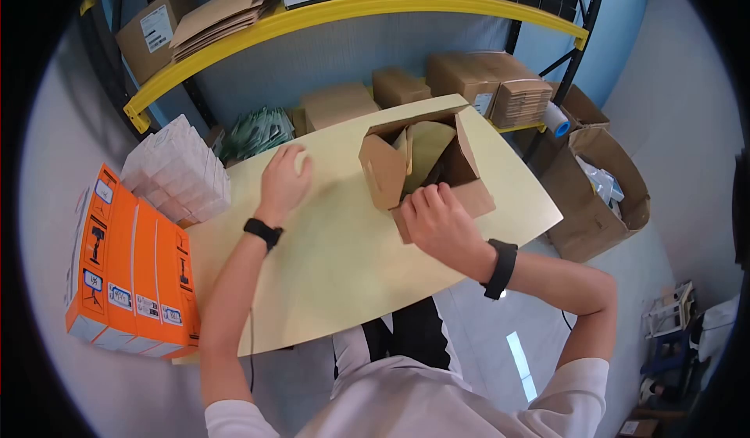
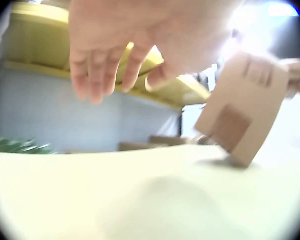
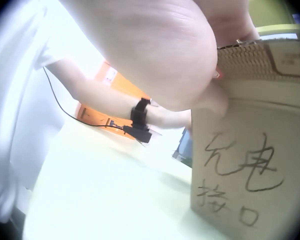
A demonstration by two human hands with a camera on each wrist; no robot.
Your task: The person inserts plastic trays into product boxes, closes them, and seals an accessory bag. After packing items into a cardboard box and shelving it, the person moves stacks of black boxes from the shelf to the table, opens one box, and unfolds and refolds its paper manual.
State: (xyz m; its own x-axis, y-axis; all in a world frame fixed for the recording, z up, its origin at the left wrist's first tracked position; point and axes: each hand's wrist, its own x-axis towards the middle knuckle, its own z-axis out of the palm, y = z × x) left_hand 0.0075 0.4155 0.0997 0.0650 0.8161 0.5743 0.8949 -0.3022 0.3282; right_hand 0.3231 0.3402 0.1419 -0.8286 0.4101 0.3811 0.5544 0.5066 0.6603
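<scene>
A small open cardboard box (image 1: 473, 196) is tilted over the pale yellow table (image 1: 312, 282), its flaps spread. My right hand (image 1: 444, 227) grips the box's near wall, fingers over the edge and thumb on the outside. In the right wrist view, handwritten characters mark that wall of the box (image 3: 245, 165). Inside, a yellow-green surface and something dark show, partly hidden by the flaps and fingers. To the left, my left hand (image 1: 283, 178) hovers above the table with relaxed fingers and nothing in them. The left wrist view has the box (image 2: 245, 100) leaning on a lower corner.
Orange boxes (image 1: 141, 282) and stacked white boxes (image 1: 180, 168) stand at the left, beside green packets (image 1: 262, 132). Behind the table are cardboard cartons (image 1: 469, 75) under a yellow shelf (image 1: 336, 17). A larger open carton (image 1: 578, 227) sits past the table's right edge.
</scene>
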